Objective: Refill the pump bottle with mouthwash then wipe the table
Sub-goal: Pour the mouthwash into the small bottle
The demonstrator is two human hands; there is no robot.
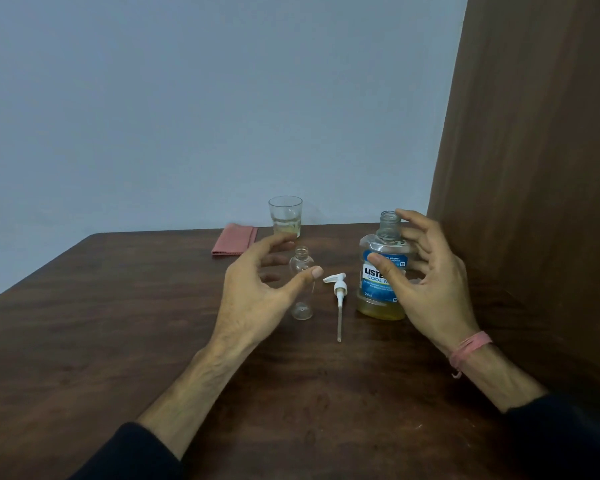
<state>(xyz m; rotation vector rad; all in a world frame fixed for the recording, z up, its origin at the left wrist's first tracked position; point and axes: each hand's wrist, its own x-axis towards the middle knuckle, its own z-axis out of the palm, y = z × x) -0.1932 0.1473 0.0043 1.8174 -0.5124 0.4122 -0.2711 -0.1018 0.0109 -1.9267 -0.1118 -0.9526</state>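
A dark wooden table (pixel 118 323) carries everything. Between the two open hands lies a white pump head (pixel 338 296) on its side, its tube pointing toward the person; the small clear bottle (pixel 302 284) stands just inside the left hand's (pixel 257 289) curved fingers, and the uncapped mouthwash bottle (pixel 381 271) stands within the right hand's (pixel 426 282) spread fingers. Beyond the left fingertips stand a glass (pixel 286 216) and a folded pink cloth (pixel 234 240).
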